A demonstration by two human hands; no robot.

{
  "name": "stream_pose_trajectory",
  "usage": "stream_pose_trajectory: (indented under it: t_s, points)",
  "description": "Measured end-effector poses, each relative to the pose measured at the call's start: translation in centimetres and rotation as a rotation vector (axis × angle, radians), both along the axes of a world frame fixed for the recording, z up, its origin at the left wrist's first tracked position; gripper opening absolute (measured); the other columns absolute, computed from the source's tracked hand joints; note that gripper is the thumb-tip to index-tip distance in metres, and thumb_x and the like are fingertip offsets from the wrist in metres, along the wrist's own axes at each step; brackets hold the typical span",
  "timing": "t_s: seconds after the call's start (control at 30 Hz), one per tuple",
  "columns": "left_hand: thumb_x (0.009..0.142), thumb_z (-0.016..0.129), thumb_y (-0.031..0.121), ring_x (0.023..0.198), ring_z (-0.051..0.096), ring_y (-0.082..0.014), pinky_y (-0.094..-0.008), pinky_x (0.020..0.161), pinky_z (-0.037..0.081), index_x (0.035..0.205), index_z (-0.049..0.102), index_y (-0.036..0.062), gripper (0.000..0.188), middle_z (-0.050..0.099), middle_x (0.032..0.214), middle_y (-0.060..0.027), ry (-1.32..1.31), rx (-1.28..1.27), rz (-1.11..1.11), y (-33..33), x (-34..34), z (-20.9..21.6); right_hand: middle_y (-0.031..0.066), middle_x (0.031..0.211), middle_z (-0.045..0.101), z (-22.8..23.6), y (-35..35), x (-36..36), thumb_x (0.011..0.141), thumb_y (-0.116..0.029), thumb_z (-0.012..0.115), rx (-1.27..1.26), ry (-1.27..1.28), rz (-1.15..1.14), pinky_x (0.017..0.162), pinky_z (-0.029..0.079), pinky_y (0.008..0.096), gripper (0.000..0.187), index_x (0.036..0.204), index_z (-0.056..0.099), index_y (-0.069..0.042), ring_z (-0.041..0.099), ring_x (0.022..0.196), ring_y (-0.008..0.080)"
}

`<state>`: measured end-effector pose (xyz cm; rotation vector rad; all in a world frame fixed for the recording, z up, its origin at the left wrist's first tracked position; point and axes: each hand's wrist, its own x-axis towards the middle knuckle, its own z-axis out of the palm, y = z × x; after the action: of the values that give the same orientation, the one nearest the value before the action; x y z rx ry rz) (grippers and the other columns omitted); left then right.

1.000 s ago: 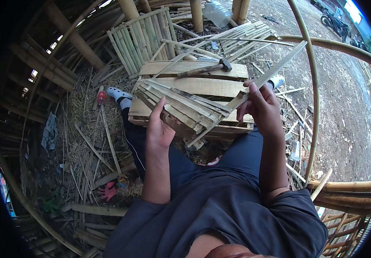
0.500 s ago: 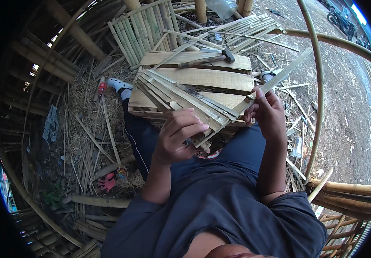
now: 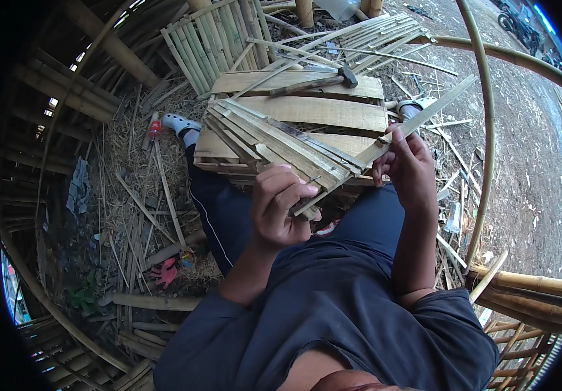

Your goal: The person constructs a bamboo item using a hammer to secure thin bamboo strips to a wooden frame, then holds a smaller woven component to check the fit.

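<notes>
A fan of split bamboo slats (image 3: pixel 271 140) lies across a low wooden-slat bench (image 3: pixel 313 112) between my knees. My left hand (image 3: pixel 281 205) is closed around the near end of the slats, with the thumb below and fingers on top. A small nail (image 3: pixel 315 178) shows just beyond its fingertips. One long bamboo strip (image 3: pixel 434 112) runs crosswise over the slat ends and sticks out toward the upper right. My right hand (image 3: pixel 408 163) pinches this strip from below between thumb and fingers. A hammer (image 3: pixel 317 84) rests on the far boards of the bench.
Behind the bench stand a bamboo slat panel (image 3: pixel 216 49) and another fan of slats (image 3: pixel 385 39). Loose strips litter the ground. A red-labelled bottle (image 3: pixel 155 129) and a red glove (image 3: pixel 163 274) lie to the left. A curved bamboo pole (image 3: pixel 485 130) rises at right.
My left hand has shifted slightly right, its fingers drawing closer round the slat ends. The nail near its fingertips shows more plainly. My right hand keeps its grip on the strip.
</notes>
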<state>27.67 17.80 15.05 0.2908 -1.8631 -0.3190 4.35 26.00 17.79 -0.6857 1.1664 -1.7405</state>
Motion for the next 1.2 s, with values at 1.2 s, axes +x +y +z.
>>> stream_pose_trajectory:
  t_s: [1.2]
  points:
    - [0.083,0.075,0.066,0.087,0.052,-0.0151,-0.0346,0.079,0.044,0.084,0.047,0.0211,0.053,0.052,0.084,0.0052,0.629,0.723,-0.897,-1.8,2.3,0.6,0.0159,0.073,0.065,0.8,0.2,0.7,0.107,-0.031,0.062,0.091,0.080,-0.069,0.046,0.049,0.0332,0.036,0.121,0.053,0.002,0.064,0.053,0.0230]
